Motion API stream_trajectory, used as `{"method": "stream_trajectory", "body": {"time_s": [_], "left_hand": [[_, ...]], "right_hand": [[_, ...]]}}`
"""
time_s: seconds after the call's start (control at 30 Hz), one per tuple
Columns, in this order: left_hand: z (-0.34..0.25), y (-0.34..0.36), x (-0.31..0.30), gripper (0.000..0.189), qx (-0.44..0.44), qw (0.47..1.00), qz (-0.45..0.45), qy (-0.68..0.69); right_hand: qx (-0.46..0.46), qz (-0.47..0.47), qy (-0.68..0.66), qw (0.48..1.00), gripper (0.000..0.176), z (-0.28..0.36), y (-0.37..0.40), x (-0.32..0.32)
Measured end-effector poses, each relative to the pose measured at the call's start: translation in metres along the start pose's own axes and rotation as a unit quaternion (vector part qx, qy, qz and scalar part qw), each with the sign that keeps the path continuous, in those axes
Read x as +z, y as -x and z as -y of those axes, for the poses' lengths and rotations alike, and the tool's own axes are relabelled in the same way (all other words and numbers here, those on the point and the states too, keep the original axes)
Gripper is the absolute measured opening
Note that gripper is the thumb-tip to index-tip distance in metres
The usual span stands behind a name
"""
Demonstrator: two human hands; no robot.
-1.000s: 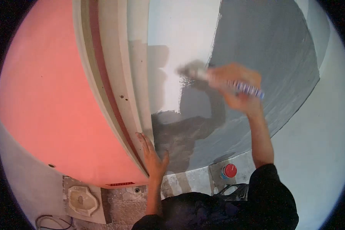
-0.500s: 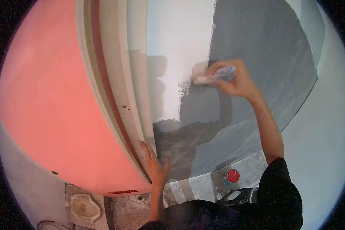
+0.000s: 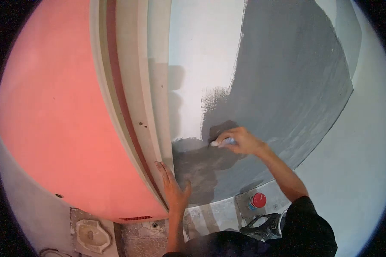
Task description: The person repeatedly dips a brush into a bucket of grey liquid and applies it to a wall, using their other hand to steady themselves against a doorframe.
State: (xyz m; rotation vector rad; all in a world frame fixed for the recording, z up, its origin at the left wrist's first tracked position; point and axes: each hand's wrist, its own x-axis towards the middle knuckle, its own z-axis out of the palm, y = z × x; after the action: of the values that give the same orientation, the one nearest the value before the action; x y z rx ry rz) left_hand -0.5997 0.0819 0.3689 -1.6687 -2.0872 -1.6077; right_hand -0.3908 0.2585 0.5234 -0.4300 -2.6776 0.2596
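Observation:
My right hand (image 3: pixel 243 141) is closed round a paintbrush (image 3: pixel 230 140) with a pale blue handle. Its tip points left, right at the grey paint (image 3: pixel 278 85) on the wall, low down near the ragged border with the white part (image 3: pixel 203 51). Lower left, my left hand (image 3: pixel 174 192) leans on the cream door frame (image 3: pixel 158 111), fingers stretched upward along its edge and thumb apart. Nothing shows in that hand. Brush strokes fade out at the grey edge above my right hand.
A pink door (image 3: pixel 64 124) fills the left side. On the floor by the wall stands a small can with a red lid (image 3: pixel 258 200), beside a black object (image 3: pixel 261 225). A squat toilet (image 3: pixel 91 236) lies at lower left. White wall (image 3: pixel 347 171) continues to the right.
My right hand has moved down with the paintbrush, from beside the white strip to lower on the grey area. My left hand stays on the door frame.

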Motion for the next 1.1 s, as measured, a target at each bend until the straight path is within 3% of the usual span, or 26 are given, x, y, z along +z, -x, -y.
{"method": "stream_trajectory", "body": {"time_s": [0.2, 0.27, 0.33, 0.4, 0.47, 0.5, 0.57, 0.6, 0.67, 0.73, 0.77, 0.83, 0.9, 0.97, 1.0, 1.03, 1.07, 1.1], "left_hand": [[-0.009, 0.003, 0.001, 0.104, -0.019, 1.0, 0.005, 0.018], [-0.008, 0.003, -0.001, 0.106, -0.029, 0.999, 0.015, 0.012], [-0.007, 0.002, 0.001, 0.103, -0.021, 0.999, -0.002, 0.026], [-0.009, 0.005, 0.003, 0.096, -0.012, 0.999, -0.035, 0.024], [-0.016, 0.009, 0.007, 0.086, 0.0, 0.996, -0.086, 0.003], [-0.024, 0.015, 0.01, 0.079, -0.005, 0.993, -0.118, -0.007], [-0.044, 0.033, 0.016, 0.065, -0.014, 0.983, -0.181, -0.03], [-0.05, 0.046, 0.023, 0.06, 0.004, 0.987, -0.16, 0.01], [-0.058, 0.072, 0.043, 0.051, 0.04, 0.988, -0.12, 0.088], [-0.069, 0.105, 0.073, 0.048, 0.03, 0.995, -0.037, 0.085], [-0.074, 0.124, 0.086, 0.046, 0.026, 0.996, 0.013, 0.085], [-0.092, 0.155, 0.11, 0.04, -0.01, 0.989, 0.102, 0.105], [-0.107, 0.187, 0.147, 0.032, -0.037, 0.975, 0.178, 0.128], [-0.11, 0.23, 0.175, 0.024, -0.06, 0.955, 0.257, 0.135], [-0.133, 0.244, 0.182, 0.019, -0.066, 0.945, 0.283, 0.152], [-0.154, 0.255, 0.19, 0.016, -0.069, 0.936, 0.302, 0.169], [-0.172, 0.271, 0.196, 0.015, -0.119, 0.905, 0.378, 0.156], [-0.187, 0.285, 0.204, 0.015, -0.167, 0.869, 0.446, 0.138]], "right_hand": [[-0.047, -0.122, 0.009, 0.991, 0.018, 0.036, -0.044, -0.12], [-0.119, -0.186, 0.061, 0.973, 0.015, 0.038, -0.052, -0.156], [-0.223, -0.297, 0.106, 0.922, 0.01, 0.042, -0.052, -0.189], [-0.256, -0.387, 0.226, 0.857, 0.007, 0.068, -0.03, -0.215], [-0.177, -0.461, 0.354, 0.794, 0.015, 0.084, 0.018, -0.214], [-0.061, -0.463, 0.362, 0.807, 0.023, 0.069, 0.059, -0.196], [-0.019, -0.441, 0.378, 0.814, 0.024, 0.059, 0.129, -0.152], [0.0, -0.421, 0.366, 0.83, 0.025, 0.055, 0.164, -0.123], [0.077, -0.398, 0.288, 0.868, 0.028, 0.038, 0.229, -0.049], [0.23, -0.444, 0.022, 0.866, 0.022, 0.007, 0.292, 0.046], [0.324, -0.454, -0.1, 0.824, 0.02, -0.002, 0.333, 0.087], [0.478, -0.476, -0.281, 0.682, 0.02, 0.006, 0.405, 0.145], [0.592, -0.512, -0.375, 0.497, 0.024, 0.037, 0.484, 0.174], [0.612, -0.582, -0.451, 0.289, 0.03, 0.067, 0.537, 0.194], [0.605, -0.533, -0.501, 0.314, 0.037, 0.078, 0.574, 0.198], [0.551, -0.567, -0.538, 0.292, 0.036, 0.088, 0.61, 0.215], [0.551, -0.579, -0.542, 0.259, 0.033, 0.095, 0.63, 0.217], [0.542, -0.575, -0.519, 0.327, 0.034, 0.104, 0.642, 0.21]]}}
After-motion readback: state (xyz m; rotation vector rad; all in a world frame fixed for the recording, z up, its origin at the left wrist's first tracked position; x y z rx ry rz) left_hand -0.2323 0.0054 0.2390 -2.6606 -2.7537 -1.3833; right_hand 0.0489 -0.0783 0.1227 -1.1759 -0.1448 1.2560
